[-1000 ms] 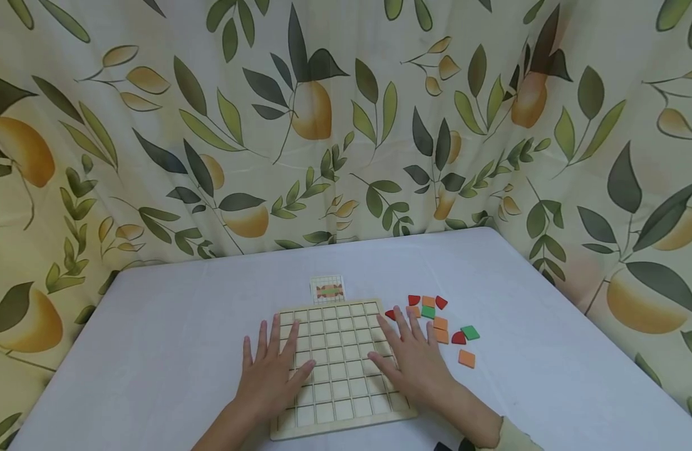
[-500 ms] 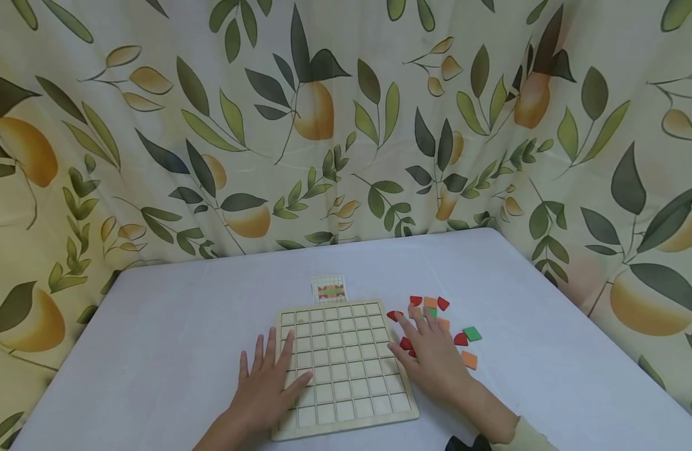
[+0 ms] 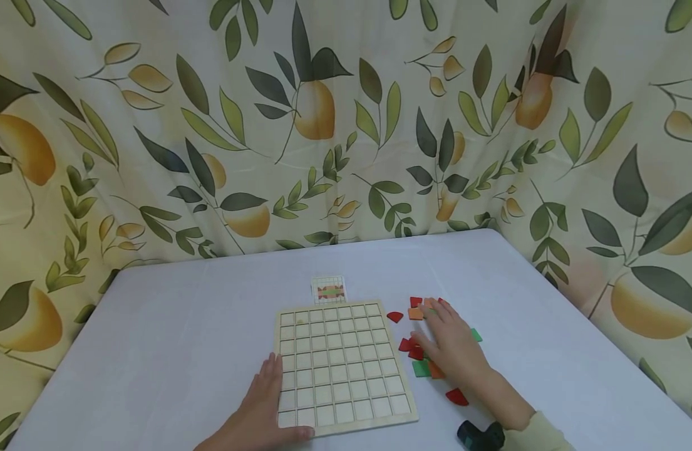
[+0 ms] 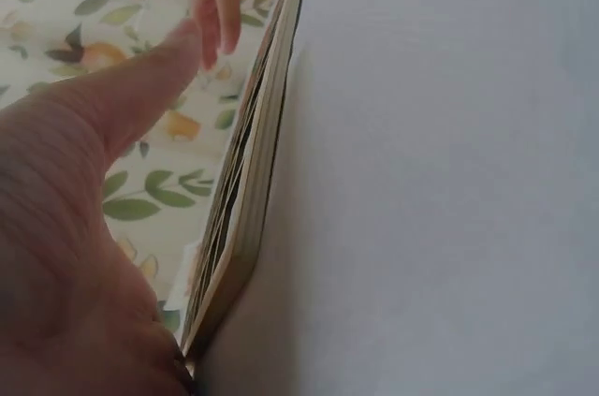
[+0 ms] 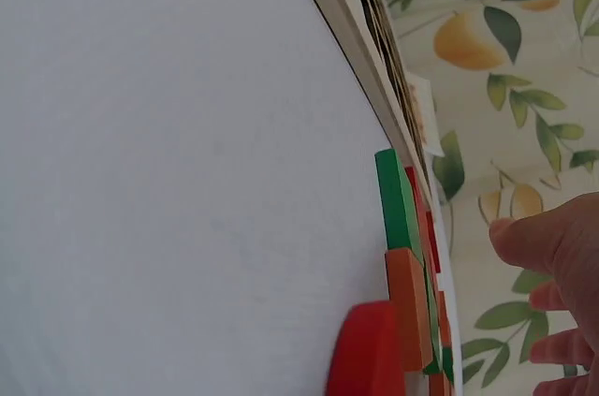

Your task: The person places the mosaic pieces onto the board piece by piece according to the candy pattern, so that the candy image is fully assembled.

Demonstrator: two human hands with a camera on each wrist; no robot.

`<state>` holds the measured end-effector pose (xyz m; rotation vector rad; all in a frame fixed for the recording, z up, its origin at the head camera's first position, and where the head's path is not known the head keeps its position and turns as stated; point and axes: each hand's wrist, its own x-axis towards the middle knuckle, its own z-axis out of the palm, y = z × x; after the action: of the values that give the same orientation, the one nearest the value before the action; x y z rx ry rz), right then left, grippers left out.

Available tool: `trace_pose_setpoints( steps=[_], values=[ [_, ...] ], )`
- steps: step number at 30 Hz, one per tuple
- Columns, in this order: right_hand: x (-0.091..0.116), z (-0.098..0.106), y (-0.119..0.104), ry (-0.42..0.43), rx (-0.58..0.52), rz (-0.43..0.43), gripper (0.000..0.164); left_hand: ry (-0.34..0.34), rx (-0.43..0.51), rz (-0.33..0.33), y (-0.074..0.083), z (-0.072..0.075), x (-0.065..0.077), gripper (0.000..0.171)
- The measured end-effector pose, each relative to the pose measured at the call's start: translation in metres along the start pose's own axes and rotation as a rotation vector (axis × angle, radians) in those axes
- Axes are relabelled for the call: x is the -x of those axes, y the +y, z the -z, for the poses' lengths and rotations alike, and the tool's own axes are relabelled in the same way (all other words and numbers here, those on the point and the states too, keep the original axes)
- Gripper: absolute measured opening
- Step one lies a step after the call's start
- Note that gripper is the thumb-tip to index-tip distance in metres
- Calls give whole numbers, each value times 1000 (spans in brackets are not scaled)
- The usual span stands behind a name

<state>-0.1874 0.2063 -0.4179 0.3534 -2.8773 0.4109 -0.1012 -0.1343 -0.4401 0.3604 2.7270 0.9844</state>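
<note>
A pale wooden grid board (image 3: pixel 337 376) lies on the white table. My left hand (image 3: pixel 257 401) rests at its near left corner, fingers straight along the left edge and thumb along the front edge. In the left wrist view the thumb (image 4: pixel 140 87) stretches out over the board's rim (image 4: pixel 248 199). My right hand (image 3: pixel 458 344) is spread over loose flat pieces to the right of the board, hiding some of them. Around it show a red fan-shaped piece (image 3: pixel 456 397), a green tile (image 3: pixel 421 368) and an orange tile (image 3: pixel 416 314).
Behind the board lies a small pattern card (image 3: pixel 328 290) printed with a red, orange and green figure. A black device (image 3: pixel 481 435) is on the right wrist. A curtain (image 3: pixel 346 125) with leaves and fruit hangs behind the table (image 3: pixel 182 326).
My left hand has slid from the board's surface to its near left corner. My right hand has left the board and moved right, over the coloured pieces.
</note>
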Motion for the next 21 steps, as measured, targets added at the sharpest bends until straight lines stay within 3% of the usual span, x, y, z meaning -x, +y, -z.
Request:
trace_pose_setpoints(
  steps=[6, 14, 21],
  values=[
    [-4, -2, 9, -12, -31, -31, 69, 0, 63, 8, -4, -1, 4, 136],
    [-13, -3, 36, -54, -190, -24, 62, 13, 50, -7, -11, -4, 1, 138],
    [-24, -1, 52, -71, -194, 8, 59, 26, 79, -11, -11, -4, 2, 135]
  ],
)
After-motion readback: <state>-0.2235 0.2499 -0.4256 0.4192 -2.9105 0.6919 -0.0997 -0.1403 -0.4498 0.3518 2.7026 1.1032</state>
